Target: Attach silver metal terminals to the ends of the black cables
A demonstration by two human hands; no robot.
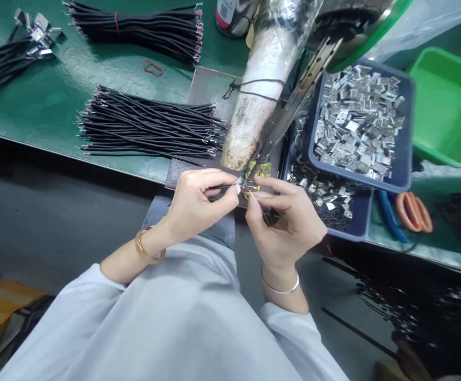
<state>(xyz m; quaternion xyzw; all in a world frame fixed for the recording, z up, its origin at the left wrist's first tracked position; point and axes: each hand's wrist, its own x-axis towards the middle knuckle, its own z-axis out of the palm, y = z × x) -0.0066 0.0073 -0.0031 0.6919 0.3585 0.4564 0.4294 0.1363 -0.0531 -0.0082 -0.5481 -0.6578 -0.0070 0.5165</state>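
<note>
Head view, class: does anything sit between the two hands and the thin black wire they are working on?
Nothing visible does: the left hand already pinches the black wire, and the right hand meets its tip.

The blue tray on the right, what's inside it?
The blue tray holds a heap of small shiny metal clips. They cover its floor, so whatever lies beneath them is hidden.

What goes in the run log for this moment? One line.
left hand: pinching black wire | right hand: pinching wire end | near: blue tray of metal clips
</note>
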